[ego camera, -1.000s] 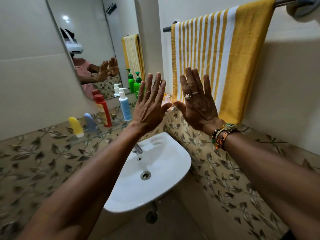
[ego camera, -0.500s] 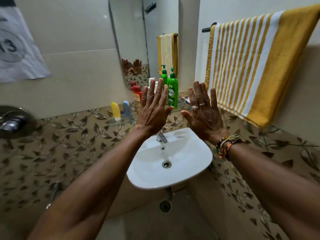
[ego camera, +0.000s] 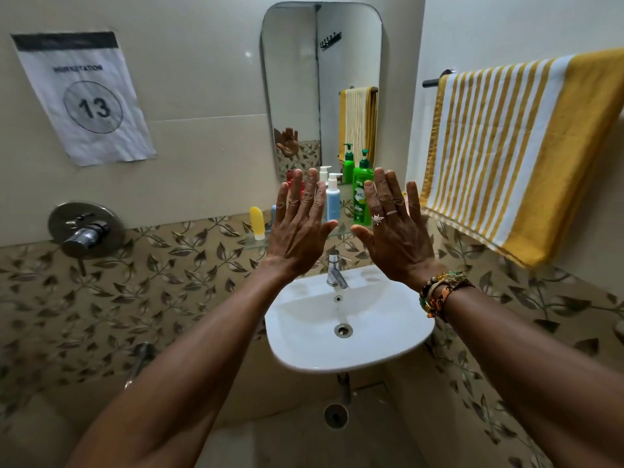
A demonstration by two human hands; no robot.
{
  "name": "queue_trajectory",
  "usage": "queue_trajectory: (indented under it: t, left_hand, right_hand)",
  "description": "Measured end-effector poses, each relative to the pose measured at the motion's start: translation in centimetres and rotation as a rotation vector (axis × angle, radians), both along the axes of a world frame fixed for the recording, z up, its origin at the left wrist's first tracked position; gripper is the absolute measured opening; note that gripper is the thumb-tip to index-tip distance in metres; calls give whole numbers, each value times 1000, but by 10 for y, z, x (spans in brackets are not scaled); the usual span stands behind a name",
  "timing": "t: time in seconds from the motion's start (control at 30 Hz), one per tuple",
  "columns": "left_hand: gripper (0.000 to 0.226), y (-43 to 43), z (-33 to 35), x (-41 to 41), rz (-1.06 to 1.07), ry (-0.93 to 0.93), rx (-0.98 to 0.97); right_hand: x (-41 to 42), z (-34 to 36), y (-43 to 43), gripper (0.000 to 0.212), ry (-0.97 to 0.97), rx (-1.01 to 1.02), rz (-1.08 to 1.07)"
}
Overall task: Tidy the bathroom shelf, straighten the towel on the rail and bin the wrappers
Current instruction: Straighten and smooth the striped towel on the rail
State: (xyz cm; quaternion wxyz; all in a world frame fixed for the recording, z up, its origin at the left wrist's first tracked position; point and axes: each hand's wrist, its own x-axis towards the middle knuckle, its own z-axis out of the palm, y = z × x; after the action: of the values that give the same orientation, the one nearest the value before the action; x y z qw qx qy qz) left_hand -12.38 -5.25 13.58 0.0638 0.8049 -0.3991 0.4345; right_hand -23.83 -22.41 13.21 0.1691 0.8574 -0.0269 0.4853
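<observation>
Towel (ego camera: 506, 157), one, hangs from the rail (ego camera: 435, 81) at upper right with its hem slanting; I judge nothing is done yet. Left hand (ego camera: 299, 231) and right hand (ego camera: 396, 238) are raised mid-frame, fingers spread flat, holding nothing. Behind them the glass shelf (ego camera: 256, 244) carries one yellow tube (ego camera: 257, 222), one white pump bottle (ego camera: 332, 199) and one green pump bottle (ego camera: 362, 197); others are hidden. No wrappers or bin show.

A paper sign (ego camera: 84, 96) on the wall reads "WORKSTATION" and "13".
</observation>
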Motion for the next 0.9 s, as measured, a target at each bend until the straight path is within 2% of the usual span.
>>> queue_trajectory:
  t: [0.53,0.9]
  left_hand:
    - [74,-59,-3,-17,249,2,-58]
    - [74,-67,2,-25,314,-22,-52]
  right_hand:
    - [19,1,-79,74,64,-4,174]
    - [28,7,-84,72,17,5,282]
